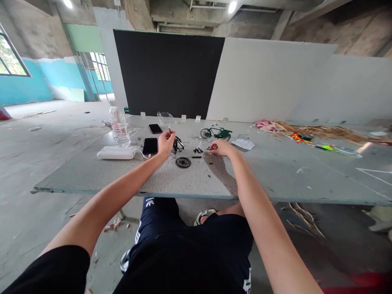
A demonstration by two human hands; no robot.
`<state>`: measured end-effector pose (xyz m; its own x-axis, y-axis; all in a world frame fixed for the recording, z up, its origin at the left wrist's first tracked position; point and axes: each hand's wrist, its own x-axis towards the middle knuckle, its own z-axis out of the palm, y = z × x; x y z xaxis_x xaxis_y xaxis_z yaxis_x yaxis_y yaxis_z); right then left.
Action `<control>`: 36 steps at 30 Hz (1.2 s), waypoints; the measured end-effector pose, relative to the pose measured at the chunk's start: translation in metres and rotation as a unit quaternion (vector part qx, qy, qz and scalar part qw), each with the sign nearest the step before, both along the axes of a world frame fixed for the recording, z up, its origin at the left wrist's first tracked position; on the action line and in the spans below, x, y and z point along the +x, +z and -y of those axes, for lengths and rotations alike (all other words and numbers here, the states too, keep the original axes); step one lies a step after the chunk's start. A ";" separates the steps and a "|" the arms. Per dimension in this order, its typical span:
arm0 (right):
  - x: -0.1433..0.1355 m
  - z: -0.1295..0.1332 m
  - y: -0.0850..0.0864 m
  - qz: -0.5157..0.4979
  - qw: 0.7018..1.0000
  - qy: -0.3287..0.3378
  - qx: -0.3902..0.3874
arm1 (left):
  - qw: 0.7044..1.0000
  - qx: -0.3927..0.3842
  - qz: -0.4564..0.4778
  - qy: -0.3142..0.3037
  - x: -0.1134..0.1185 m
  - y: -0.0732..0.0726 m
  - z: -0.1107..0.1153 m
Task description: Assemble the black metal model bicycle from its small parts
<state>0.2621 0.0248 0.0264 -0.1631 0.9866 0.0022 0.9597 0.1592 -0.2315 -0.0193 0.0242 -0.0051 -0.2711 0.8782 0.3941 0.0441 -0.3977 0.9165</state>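
My left hand point(166, 143) is closed on a black model bicycle frame point(178, 143), holding it just above the table. Fingers pinched together, my right hand point(221, 148) hovers low over the table; whatever they hold is too small to make out. Below and between the hands lies a loose black spoked wheel point(183, 162). Beside it are a thin black rod point(196, 157) and several small black parts point(198, 150). Behind my right hand stands a green model bicycle point(216, 132) with both wheels on.
On the left are a white power strip point(116, 153), a water bottle point(119, 125) and two phones, one phone point(150, 145) with a cable. A paper sheet point(243, 143) lies right of the green bicycle. Brown strips point(324, 131) and bright-coloured pieces lie far right. Upright boards point(168, 73) border the back.
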 end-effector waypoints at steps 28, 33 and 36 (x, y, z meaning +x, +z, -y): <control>-0.002 0.007 0.010 -0.036 0.995 0.004 0.088 | 0.988 0.013 -0.113 -0.105 0.008 -0.005 0.009; -0.005 0.010 0.012 -0.025 0.999 0.004 0.048 | 0.985 0.003 -0.145 -0.095 0.007 -0.002 0.012; -0.008 0.009 0.008 -0.007 1.000 0.012 0.023 | 0.979 -0.007 -0.170 -0.112 0.008 0.000 0.015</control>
<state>0.2536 0.0160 0.0346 -0.1858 0.9814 0.0494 0.9521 0.1922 -0.2378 -0.0111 0.0091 -0.0053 0.0742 0.9062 0.4163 0.2594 -0.4206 0.8694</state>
